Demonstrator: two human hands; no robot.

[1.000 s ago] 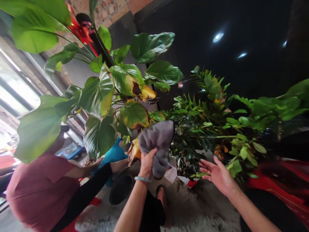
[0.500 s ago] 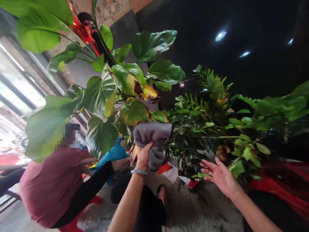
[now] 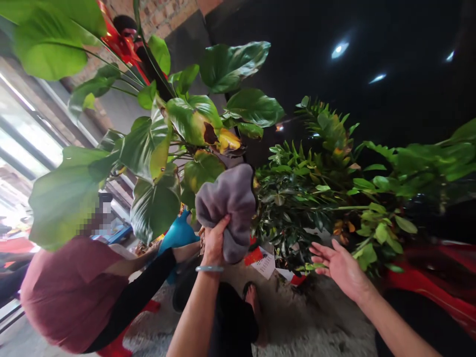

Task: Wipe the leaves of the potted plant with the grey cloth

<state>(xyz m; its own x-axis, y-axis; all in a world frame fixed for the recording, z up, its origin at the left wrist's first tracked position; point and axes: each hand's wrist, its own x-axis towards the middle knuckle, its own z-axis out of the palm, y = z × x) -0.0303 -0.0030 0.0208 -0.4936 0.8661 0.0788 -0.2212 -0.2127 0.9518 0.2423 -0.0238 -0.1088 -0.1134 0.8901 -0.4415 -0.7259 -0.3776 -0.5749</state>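
Observation:
A bunched grey cloth (image 3: 232, 208) is gripped in my left hand (image 3: 214, 245), its thumb pressed on the front. The cloth is raised in front of a large-leaved plant (image 3: 152, 153), and overlaps a yellow-green leaf (image 3: 203, 171). Several of the plant's leaves have yellow and brown patches. My right hand (image 3: 340, 265) is held palm up, fingers apart, with nothing in it. It is near the lower leaves of a bushy green plant (image 3: 293, 193); whether the fingertips touch a leaf I cannot tell.
A person in a dusky red shirt (image 3: 70, 292) sits bent over on a red stool (image 3: 119, 342) at the left. A blue object (image 3: 180, 230) is past that person's arm. Red and white papers (image 3: 265, 263) lie on the concrete floor. Something red and shiny (image 3: 433, 277) stands at the right.
The cloth has risen slightly and its upper part has swung upright in my left hand. My right hand has hardly moved. The seated person has bent lower.

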